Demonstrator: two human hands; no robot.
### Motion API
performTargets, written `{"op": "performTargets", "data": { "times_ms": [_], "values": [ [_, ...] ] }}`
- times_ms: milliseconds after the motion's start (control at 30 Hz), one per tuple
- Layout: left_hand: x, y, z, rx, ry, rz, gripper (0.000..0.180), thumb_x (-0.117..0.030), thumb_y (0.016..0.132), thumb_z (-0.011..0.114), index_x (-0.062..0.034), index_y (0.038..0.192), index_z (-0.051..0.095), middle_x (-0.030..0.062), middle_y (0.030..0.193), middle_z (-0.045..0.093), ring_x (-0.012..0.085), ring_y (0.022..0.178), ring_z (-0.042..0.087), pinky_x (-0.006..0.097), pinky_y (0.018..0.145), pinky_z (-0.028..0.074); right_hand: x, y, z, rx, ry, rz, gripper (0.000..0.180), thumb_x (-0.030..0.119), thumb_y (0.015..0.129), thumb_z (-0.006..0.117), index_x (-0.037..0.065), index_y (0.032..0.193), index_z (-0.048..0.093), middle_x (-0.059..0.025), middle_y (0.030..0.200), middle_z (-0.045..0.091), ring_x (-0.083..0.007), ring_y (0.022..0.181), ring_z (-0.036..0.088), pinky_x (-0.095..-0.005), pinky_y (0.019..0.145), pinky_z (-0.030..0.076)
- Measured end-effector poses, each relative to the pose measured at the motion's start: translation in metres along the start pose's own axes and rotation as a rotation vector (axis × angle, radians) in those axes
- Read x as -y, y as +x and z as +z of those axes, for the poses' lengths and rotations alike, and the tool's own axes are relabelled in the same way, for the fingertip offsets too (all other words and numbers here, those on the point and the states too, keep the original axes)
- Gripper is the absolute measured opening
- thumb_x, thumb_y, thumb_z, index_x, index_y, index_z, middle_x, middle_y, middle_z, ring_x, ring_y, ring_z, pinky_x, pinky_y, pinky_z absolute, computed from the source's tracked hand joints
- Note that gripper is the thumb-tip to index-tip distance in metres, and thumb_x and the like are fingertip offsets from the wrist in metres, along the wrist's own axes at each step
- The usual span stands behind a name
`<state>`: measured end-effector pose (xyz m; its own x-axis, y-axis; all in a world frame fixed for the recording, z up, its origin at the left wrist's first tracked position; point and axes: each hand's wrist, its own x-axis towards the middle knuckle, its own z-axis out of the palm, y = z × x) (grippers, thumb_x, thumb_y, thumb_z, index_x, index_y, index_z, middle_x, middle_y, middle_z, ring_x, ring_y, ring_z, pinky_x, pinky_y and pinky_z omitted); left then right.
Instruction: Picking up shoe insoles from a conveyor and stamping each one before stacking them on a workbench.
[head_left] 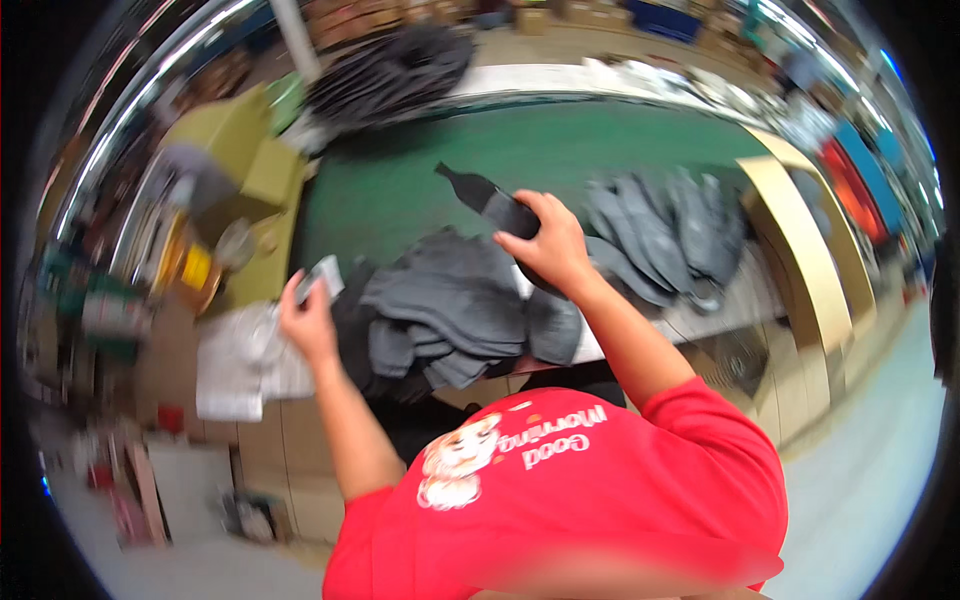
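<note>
Red cloth is filling the lower part of the head view: the person's shirt (pixel 610 490), which is bearing a pale cartoon figure and white lettering. Two bare forearms are reaching out from it over a green work surface (pixel 380 190).

Raised above that surface, the right hand (pixel 552 240) is closing on a dark, flat, sole-shaped piece (pixel 478 192), thumb on the near edge and fingers on the far one. Its narrow tip is pointing up and to the left, away from the person, and the palm is hiding part of its wide end.

Lower and to the left, the left hand (pixel 308 318) is pinching a small whitish item (pixel 329 272) between thumb and fingers, with little gap showing; blur is hiding what it is.

Between the hands and nearer the body, a heap of dark grey pieces (pixel 440 300) is lying in overlapping layers. More grey pieces (pixel 640 235) are fanning out to the right, just short of a curved cream panel (pixel 795 245). White papers (pixel 250 365) are lying beside the left forearm, and a black stack (pixel 395 75) is sitting at the far left edge of the surface.
</note>
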<state>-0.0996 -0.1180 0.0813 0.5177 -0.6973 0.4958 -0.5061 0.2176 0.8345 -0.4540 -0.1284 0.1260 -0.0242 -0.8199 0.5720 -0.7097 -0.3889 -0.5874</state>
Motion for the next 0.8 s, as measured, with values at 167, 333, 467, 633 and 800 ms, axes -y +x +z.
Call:
{"op": "performTargets", "data": {
  "times_ms": [167,333,467,633,800],
  "values": [
    [0.046,-0.006,-0.062,-0.049,-0.163,-0.081,0.03,-0.012,0.091,0.066,0.003,0.117,0.063,0.0095,0.094,0.068,0.014,0.081,0.062,0.028,0.074,0.051,-0.1,0.035,-0.097,-0.297,-0.369,0.292,0.059,0.043,0.07,0.075,0.007,0.114,0.063,-0.017,0.109,0.063,-0.0337,0.105,0.06,-0.0416,0.091,0.049],
    [0.062,-0.011,-0.07,-0.02,-0.219,-0.135,0.03,-0.013,0.092,0.065,0.002,0.118,0.062,0.009,0.094,0.067,0.0122,0.081,0.061,0.027,0.074,0.052,-0.196,0.026,-0.164,-0.336,-0.824,0.745,0.079,0.06,0.07,0.073,0.006,0.125,0.056,-0.0196,0.114,0.061,-0.0341,0.108,0.06,-0.0472,0.09,0.048],
    [0.056,-0.019,-0.07,-0.051,-0.199,-0.169,0.031,-0.015,0.092,0.066,0.0013,0.117,0.063,0.0076,0.092,0.065,0.012,0.08,0.06,0.027,0.071,0.052,-0.161,0.03,-0.101,-0.181,-0.735,0.537,0.079,0.063,0.075,0.068,0.004,0.126,0.051,-0.0225,0.122,0.058,-0.0374,0.114,0.057,-0.0551,0.091,0.044],
    [0.025,-0.019,-0.036,-0.023,-0.262,-0.101,0.03,-0.008,0.088,0.067,0.0007,0.116,0.064,0.0076,0.094,0.067,0.0137,0.081,0.063,0.027,0.076,0.053,-0.024,0.014,0.015,0.425,-0.184,0.203,0.075,0.058,0.077,0.068,0.0,0.122,0.059,-0.0222,0.115,0.064,-0.0356,0.11,0.06,-0.0439,0.094,0.049],
    [-0.017,-0.032,-0.009,0.12,-0.294,-0.069,0.033,-0.009,0.084,0.073,-0.0001,0.115,0.064,-0.0008,0.086,0.063,0.006,0.072,0.056,0.022,0.065,0.047,0.048,-0.019,0.075,0.667,-0.1,0.029,0.074,0.059,0.077,0.068,-0.003,0.117,0.062,-0.0236,0.114,0.061,-0.0388,0.109,0.059,-0.044,0.094,0.048]
  ]
}}
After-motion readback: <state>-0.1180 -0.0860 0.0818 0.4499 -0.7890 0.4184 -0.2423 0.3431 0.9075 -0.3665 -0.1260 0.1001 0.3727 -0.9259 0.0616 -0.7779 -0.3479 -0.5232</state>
